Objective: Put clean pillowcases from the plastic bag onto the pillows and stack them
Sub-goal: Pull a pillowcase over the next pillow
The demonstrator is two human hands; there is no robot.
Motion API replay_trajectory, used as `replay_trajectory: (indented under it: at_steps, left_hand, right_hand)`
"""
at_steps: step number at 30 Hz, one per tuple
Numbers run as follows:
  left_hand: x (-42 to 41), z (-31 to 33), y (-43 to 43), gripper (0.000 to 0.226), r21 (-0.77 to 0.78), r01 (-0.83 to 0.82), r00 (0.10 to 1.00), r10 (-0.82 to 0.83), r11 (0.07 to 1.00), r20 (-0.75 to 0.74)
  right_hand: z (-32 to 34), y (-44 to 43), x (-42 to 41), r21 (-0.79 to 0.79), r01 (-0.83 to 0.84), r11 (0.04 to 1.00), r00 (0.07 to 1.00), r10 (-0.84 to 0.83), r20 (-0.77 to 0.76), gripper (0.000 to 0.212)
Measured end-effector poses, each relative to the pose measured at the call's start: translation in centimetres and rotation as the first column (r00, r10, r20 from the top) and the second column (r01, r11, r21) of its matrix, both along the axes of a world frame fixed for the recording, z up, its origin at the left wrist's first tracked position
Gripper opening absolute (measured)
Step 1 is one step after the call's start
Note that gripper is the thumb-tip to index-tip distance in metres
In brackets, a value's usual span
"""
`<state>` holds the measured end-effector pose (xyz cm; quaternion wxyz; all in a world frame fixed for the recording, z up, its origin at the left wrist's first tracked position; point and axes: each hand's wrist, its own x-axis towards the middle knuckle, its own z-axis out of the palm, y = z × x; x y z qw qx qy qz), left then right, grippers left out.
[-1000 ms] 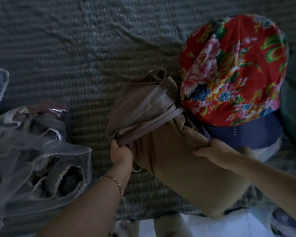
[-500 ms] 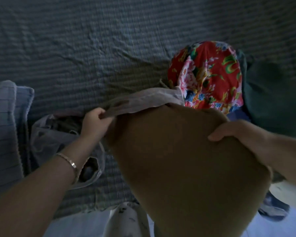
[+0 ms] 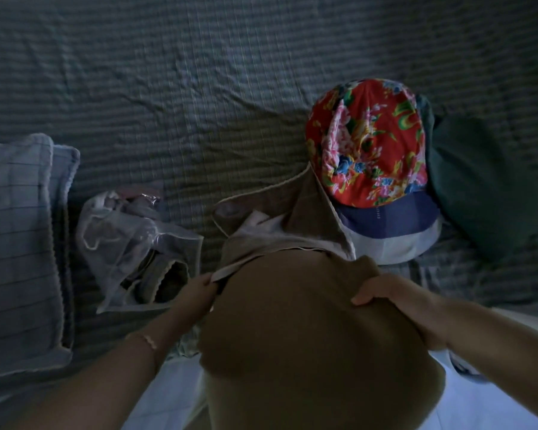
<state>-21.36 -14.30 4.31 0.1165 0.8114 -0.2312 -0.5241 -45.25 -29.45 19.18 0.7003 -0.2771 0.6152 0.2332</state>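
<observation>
A bare brown pillow [image 3: 308,336] stands on end at the bed's near edge, filling the lower middle. A grey-brown pillowcase [image 3: 311,225] lies loosely over its far end, open hem toward me. My left hand [image 3: 199,288] pinches the pillowcase hem at the pillow's left side. My right hand [image 3: 395,301] grips the pillow's top right corner. To the left lies a clear plastic bag [image 3: 131,243] with more folded cloth inside. At the far left sits a covered pillow [image 3: 19,249] in pale blue stripes.
A striped grey-green sheet [image 3: 199,88] covers the bed. Behind the brown pillow is a red floral pillow [image 3: 367,141] on a blue and white one [image 3: 395,221]. A dark green pillow [image 3: 485,187] lies at the right. Pale floor shows at the bottom.
The brown pillow has been tipped upright toward me. The pillowcase has spread out over its far end. My left hand has come down and in along the hem; the view has pulled back.
</observation>
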Motion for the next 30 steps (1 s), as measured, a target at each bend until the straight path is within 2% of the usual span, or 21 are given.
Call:
replay_trajectory:
  at_steps: [2, 4, 5, 7, 8, 10, 13, 15, 17, 19, 20, 23, 25, 26, 28, 30]
  left_hand:
    - [-1.4, 1.1, 1.1, 0.035, 0.013, -0.04, 0.995, 0.041, 0.999, -0.093]
    - [-2.0, 1.8, 2.0, 0.029, 0.022, -0.058, 0.983, 0.061, 0.998, -0.174]
    - [-1.9, 1.9, 2.1, 0.022, 0.001, -0.043, 0.983, 0.043, 0.999, -0.178]
    - [-1.7, 1.8, 1.7, 0.033, -0.052, 0.047, 0.992, -0.052, 0.998, -0.113]
    - [-1.5, 1.9, 1.1, 0.036, -0.085, 0.067, 0.996, -0.072, 0.994, -0.054]
    - [-1.3, 2.4, -0.3, 0.027, -0.141, 0.007, 1.0, -0.007, 0.99, 0.0]
    - [-0.4, 3.8, -2.0, 0.025, -0.26, -0.16, 0.987, 0.152, 0.952, -0.05]
    - [0.4, 4.1, -2.4, 0.03, -0.295, -0.194, 0.98, 0.175, 0.936, -0.091]
    - [0.8, 3.7, -2.6, 0.038, -0.241, 0.005, 0.999, 0.007, 0.971, 0.052]
    - [0.5, 2.4, -3.0, 0.033, -0.109, 0.242, 0.947, -0.21, 0.964, 0.244]
    - [0.1, 1.4, -3.3, 0.032, -0.034, 0.306, 0.913, -0.283, 0.951, 0.294]
    - [-0.7, -2.4, -4.0, 0.025, 0.193, 0.443, 0.83, -0.482, 0.876, 0.281]
    - [-1.3, -4.7, -4.8, 0.016, 0.332, 0.493, 0.773, -0.58, 0.804, 0.257]
    - [-1.5, -5.3, -5.4, 0.019, 0.374, 0.477, 0.764, -0.585, 0.796, 0.272]
    - [-2.0, -6.7, -7.6, 0.03, 0.37, 0.43, 0.76, -0.551, 0.823, 0.344]
    - [-2.4, -7.5, -10.3, 0.042, 0.304, 0.454, 0.704, -0.547, 0.837, 0.454]
  right_hand:
    - [-0.3, 0.6, -0.2, -0.029, -0.023, 0.999, 0.999, 0.022, -0.041, 0.027]
    - [-0.5, 1.2, 0.0, -0.105, -0.103, 0.989, 0.994, 0.099, -0.048, 0.021]
    - [-0.7, 1.6, 0.2, -0.175, -0.157, 0.972, 0.988, 0.154, -0.033, 0.015]
    - [-1.0, 2.0, 0.9, -0.308, -0.247, 0.919, 0.964, 0.266, 0.019, 0.004]
    - [-1.1, 2.2, 1.3, -0.363, -0.28, 0.889, 0.948, 0.315, 0.042, 0.005]
    - [-1.2, 2.2, 2.0, -0.487, -0.334, 0.807, 0.913, 0.405, 0.045, 0.017]
    - [-0.5, 1.8, 2.4, -0.644, -0.371, 0.669, 0.86, 0.509, 0.033, 0.028]
    - [-0.2, 1.8, 2.6, -0.687, -0.372, 0.624, 0.835, 0.549, 0.046, 0.032]
    - [-1.5, 1.8, 2.6, -0.683, -0.449, 0.576, 0.8, 0.599, -0.022, 0.026]
    - [-4.7, 1.6, 2.6, -0.615, -0.572, 0.543, 0.755, 0.642, -0.136, 0.021]
    - [-7.3, 1.3, 2.4, -0.561, -0.61, 0.56, 0.748, 0.64, -0.174, 0.021]
    - [-15.7, 0.6, 1.4, -0.434, -0.644, 0.63, 0.757, 0.606, -0.244, 0.018]
    - [-20.2, 0.3, 1.0, -0.392, -0.702, 0.594, 0.707, 0.646, -0.288, 0.016]
    - [-21.7, -0.2, 1.2, -0.384, -0.718, 0.58, 0.692, 0.654, -0.306, 0.018]
    - [-24.5, -1.6, 1.9, -0.392, -0.697, 0.601, 0.715, 0.629, -0.307, 0.04]
    - [-26.1, -3.4, 3.0, -0.409, -0.636, 0.654, 0.771, 0.555, -0.312, 0.081]
